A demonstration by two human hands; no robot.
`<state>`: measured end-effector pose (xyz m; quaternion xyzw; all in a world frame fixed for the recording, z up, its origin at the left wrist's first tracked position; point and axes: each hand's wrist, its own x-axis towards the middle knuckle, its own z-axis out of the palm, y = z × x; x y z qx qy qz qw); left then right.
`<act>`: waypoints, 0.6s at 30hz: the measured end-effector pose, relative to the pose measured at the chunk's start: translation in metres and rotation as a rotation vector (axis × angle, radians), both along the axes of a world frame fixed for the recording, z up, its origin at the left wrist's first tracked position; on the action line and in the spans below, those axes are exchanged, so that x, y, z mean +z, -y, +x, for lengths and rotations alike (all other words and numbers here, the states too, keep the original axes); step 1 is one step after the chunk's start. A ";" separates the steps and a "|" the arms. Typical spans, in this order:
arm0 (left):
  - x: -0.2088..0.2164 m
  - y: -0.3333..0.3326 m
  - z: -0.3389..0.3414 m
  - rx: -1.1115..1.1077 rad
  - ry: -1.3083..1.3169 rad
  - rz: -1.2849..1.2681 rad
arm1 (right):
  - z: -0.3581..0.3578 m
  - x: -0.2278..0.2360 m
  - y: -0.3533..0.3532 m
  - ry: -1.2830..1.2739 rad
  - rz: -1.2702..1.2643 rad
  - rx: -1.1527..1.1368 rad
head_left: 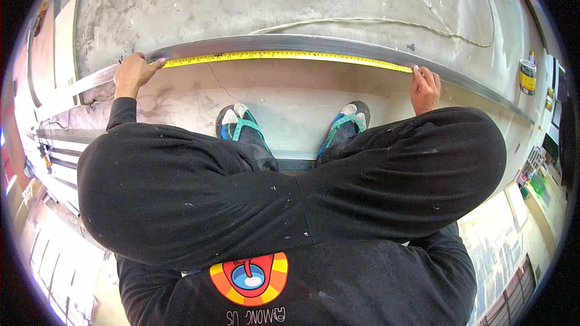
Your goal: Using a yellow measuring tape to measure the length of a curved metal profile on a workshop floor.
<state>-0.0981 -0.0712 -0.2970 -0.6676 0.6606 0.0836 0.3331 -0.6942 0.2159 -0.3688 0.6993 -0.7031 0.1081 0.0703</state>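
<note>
A yellow tape measure blade (290, 55) lies stretched along a long grey metal bar (290, 43) that spans the floor in front of my feet. My left hand (134, 76) is closed round the bar at the left, with its thumb on the blade. At the blade's right end, my right hand (425, 89) pinches the tape against the bar's near edge. Between the hands the blade runs close beside the bar. The tape's case does not show.
My two feet in dark, green-strapped shoes (241, 124) stand just behind the bar. Beyond it a pale cord (362, 20) curves over the concrete floor (199, 0). A yellow-and-dark can (527, 77) stands at the far right. More metal lengths (63, 142) lie at the left.
</note>
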 end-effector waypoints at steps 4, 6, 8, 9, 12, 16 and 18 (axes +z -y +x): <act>0.000 0.006 0.001 0.013 -0.004 0.012 | 0.004 0.005 -0.001 0.008 0.014 -0.007; 0.000 0.008 0.002 0.021 -0.008 0.016 | 0.007 0.006 0.001 0.019 0.007 0.010; 0.001 0.008 0.005 0.023 0.009 0.021 | 0.009 0.001 0.004 0.027 0.009 0.010; 0.001 0.007 0.006 0.025 0.014 0.021 | 0.010 -0.001 0.005 0.030 0.011 0.006; -0.003 0.011 0.006 0.023 0.002 0.017 | 0.012 0.007 0.004 0.024 0.017 0.024; -0.002 0.009 0.014 0.031 -0.005 0.010 | 0.017 0.003 0.010 0.049 -0.012 0.034; -0.002 0.011 0.012 0.017 -0.013 0.007 | 0.017 0.006 0.007 0.037 -0.015 0.024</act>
